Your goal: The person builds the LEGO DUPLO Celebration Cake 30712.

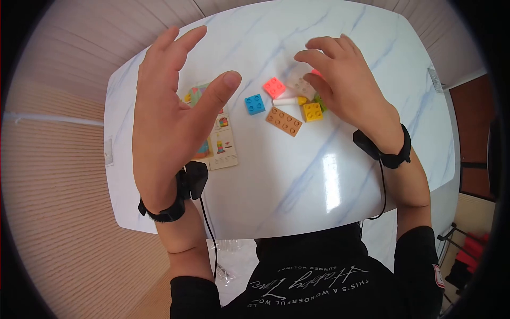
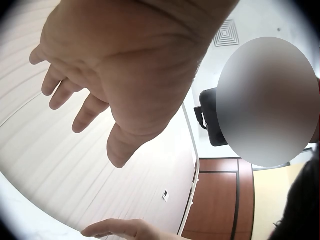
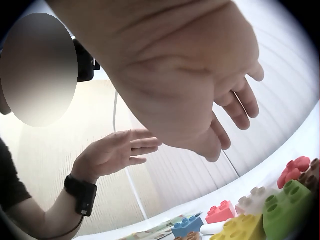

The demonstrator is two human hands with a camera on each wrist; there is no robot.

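Observation:
My left hand (image 1: pixel 167 111) is raised above the picture booklet (image 1: pixel 227 157), fingers extended and thumb spread, holding nothing. It covers much of the booklet. My right hand (image 1: pixel 348 82) hovers over the right side of a group of toy building bricks, fingers loosely bent with nothing in them. The group has a blue brick (image 1: pixel 254 104), a pink brick (image 1: pixel 274 86), a long tan brick (image 1: pixel 284 122), a yellow brick (image 1: pixel 313 111), a clear whitish brick (image 1: pixel 304 87) and a white stick with a yellow end (image 1: pixel 287 101). A green brick (image 3: pixel 286 212) is partly hidden by my right hand in the head view.
A red flower-shaped piece (image 3: pixel 293 170) and a brown brick (image 3: pixel 311 175) sit beyond the green one. The white marbled table (image 1: pixel 265 186) has a rounded edge. Black wrist cameras (image 1: pixel 197 179) with cables hang from both wrists.

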